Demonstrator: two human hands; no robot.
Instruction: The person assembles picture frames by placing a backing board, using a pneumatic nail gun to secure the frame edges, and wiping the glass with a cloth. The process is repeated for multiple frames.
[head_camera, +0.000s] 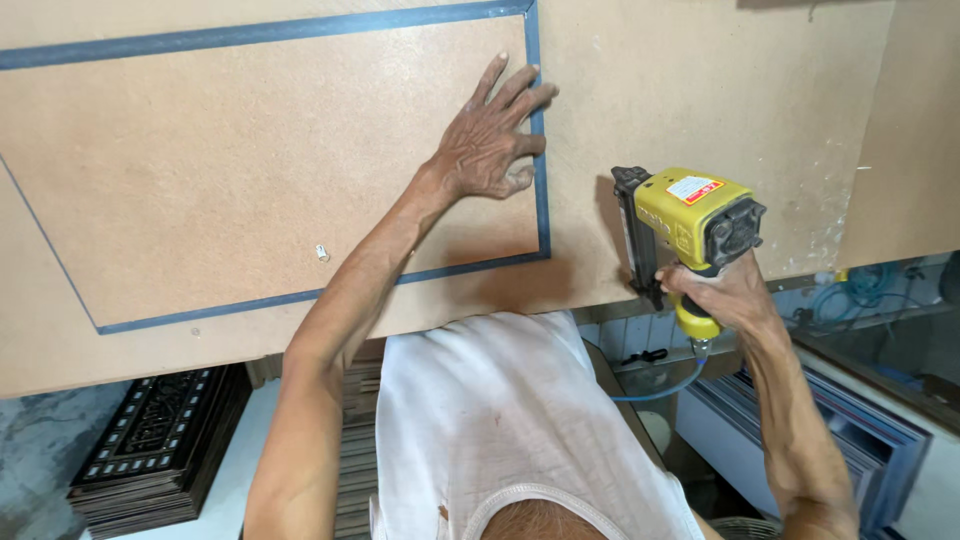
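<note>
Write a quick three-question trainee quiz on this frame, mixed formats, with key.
1. True or false: the left hand lies flat on the board, fingers spread.
2. The right hand grips: A) hammer B) yellow nail gun C) paintbrush
3. Fill in: the strip framing the board panel is ___ in colour.

Key: 1 true; 2 B; 3 blue.

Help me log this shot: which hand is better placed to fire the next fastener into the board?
The right hand: it grips the yellow nail gun, whose nose sits against the brown board. The left hand lies flat by the blue strip.
</note>
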